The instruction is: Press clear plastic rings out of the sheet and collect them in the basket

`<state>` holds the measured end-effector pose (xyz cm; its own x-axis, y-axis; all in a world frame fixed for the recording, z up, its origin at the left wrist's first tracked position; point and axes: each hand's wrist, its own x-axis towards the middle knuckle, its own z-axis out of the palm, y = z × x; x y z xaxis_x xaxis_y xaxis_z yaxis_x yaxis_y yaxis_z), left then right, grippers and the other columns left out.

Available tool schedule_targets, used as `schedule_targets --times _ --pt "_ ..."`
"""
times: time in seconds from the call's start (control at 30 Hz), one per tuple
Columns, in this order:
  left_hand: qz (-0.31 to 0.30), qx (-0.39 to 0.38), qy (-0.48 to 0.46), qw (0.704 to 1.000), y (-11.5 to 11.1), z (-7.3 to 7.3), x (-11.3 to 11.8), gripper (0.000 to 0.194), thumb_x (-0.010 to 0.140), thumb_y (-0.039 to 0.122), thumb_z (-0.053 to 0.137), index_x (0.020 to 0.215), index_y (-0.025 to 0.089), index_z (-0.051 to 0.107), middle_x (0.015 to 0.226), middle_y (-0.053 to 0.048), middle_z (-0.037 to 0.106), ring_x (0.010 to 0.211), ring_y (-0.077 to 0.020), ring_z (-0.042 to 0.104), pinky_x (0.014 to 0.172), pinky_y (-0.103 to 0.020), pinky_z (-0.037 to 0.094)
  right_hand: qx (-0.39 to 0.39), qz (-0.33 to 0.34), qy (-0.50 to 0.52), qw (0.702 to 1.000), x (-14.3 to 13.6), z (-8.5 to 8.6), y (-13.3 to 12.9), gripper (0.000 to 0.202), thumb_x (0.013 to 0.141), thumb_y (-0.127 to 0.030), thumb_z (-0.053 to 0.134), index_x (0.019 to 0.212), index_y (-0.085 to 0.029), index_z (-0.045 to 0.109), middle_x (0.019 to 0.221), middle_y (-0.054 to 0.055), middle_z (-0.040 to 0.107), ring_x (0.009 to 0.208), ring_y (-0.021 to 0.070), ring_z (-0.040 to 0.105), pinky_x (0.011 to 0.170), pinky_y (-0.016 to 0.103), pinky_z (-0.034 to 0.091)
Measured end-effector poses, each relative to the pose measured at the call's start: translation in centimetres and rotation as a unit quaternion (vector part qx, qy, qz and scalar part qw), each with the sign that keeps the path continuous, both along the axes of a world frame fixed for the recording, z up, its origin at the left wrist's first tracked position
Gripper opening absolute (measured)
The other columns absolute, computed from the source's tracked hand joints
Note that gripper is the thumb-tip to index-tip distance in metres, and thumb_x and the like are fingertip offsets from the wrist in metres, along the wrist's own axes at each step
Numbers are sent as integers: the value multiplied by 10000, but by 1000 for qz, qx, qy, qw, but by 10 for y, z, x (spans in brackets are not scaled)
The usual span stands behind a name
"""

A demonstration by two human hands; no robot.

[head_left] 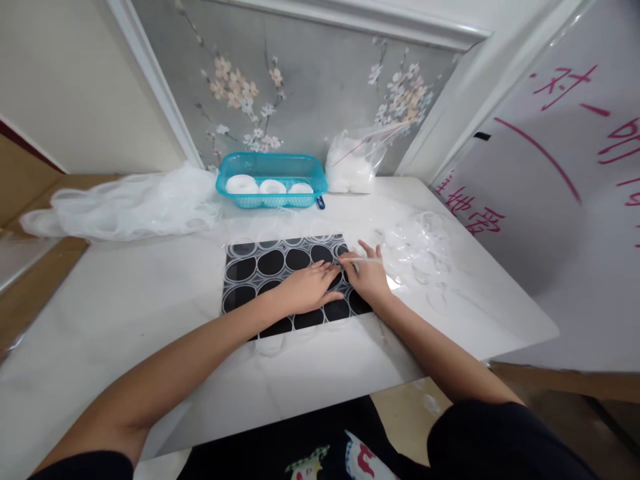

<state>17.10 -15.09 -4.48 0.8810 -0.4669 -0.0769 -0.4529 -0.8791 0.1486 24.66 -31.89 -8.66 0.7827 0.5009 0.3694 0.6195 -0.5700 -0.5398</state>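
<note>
A black sheet (273, 262) with rows of white-outlined ovals lies on the white table. My left hand (311, 288) rests flat on its middle, fingers spread and pointing right. My right hand (367, 275) is at the sheet's right part, thumb and index finger pinched on a thin, pale stick-like tool (364, 260). The tool's tip is close to my left fingertips. Clear, thin ring-shaped scraps (417, 247) lie just right of my right hand. One loose ring (271, 345) lies at the sheet's front edge.
A blue plastic basket (273, 162) holding white rolls stands at the back. Beside it are a clear bag (353, 167) with white contents and a small dark blue object (321, 202). Translucent rings (135, 203) are heaped at back left. A whiteboard (540, 233) stands right.
</note>
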Motion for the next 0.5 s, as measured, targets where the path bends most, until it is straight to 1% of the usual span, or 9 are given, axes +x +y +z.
schedule_targets --times 0.07,0.1,0.17,0.2,0.27,0.3,0.4,0.43,0.5 --pt "-9 7 -8 1000 -4 -2 0 620 1024 486 333 1420 20 435 1472 -210 422 1398 -299 385 1169 -432 276 -68 29 -62 995 2 6 -1 215 875 -199 523 948 -213 725 948 56 748 1320 338 441 1146 663 8" --pt "-12 11 -8 1000 -6 -3 0 613 1026 479 329 1406 15 455 1474 -215 412 1405 -298 375 1180 -435 254 -86 27 -74 993 10 13 -2 224 852 -154 525 947 -202 722 915 65 745 1313 339 439 1140 664 -17" --pt "-9 8 7 1000 -7 -3 -1 622 1015 486 362 1383 -1 482 1472 -227 402 1410 -304 363 1188 -431 238 -74 -43 -74 994 40 32 -7 261 822 -93 486 913 -161 721 854 95 728 1209 316 516 1147 619 87" --pt "-7 -4 20 1000 -6 -2 -2 622 1012 484 374 1375 -7 492 1469 -227 407 1408 -304 365 1190 -422 237 -28 -143 -73 987 57 43 -10 288 818 -76 438 860 -133 716 839 120 715 1119 307 560 1120 597 181" --pt "-10 -52 39 998 -1 3 -4 597 1019 461 363 1378 4 496 1460 -204 434 1403 -279 379 1190 -392 252 111 -320 -82 937 84 64 -11 339 866 -120 369 892 -93 705 940 165 700 984 272 605 1013 511 349" --pt "-11 -86 36 996 3 7 -6 586 1024 453 351 1394 18 482 1465 -186 436 1407 -261 376 1190 -379 263 154 -323 -53 932 88 72 -10 312 861 -144 396 872 -87 702 920 163 699 912 259 622 936 456 411" --pt "38 -217 -54 974 19 27 -15 559 1020 449 357 1433 83 447 1483 -130 431 1412 -223 371 1184 -391 303 163 -147 109 969 63 84 5 299 814 -273 547 560 -134 621 643 96 648 758 248 631 782 377 454" --pt "79 -262 -97 957 24 35 -18 550 1003 456 402 1424 107 463 1476 -117 443 1402 -223 390 1177 -408 323 183 -59 174 966 46 87 12 315 799 -327 588 541 -147 610 617 73 637 740 235 632 752 357 460" --pt "174 -326 -145 918 31 55 -25 573 922 467 564 1399 155 502 1442 -99 489 1360 -239 452 1136 -424 395 259 77 295 916 11 96 24 253 761 -398 665 663 -166 670 625 33 647 732 206 638 757 339 473"
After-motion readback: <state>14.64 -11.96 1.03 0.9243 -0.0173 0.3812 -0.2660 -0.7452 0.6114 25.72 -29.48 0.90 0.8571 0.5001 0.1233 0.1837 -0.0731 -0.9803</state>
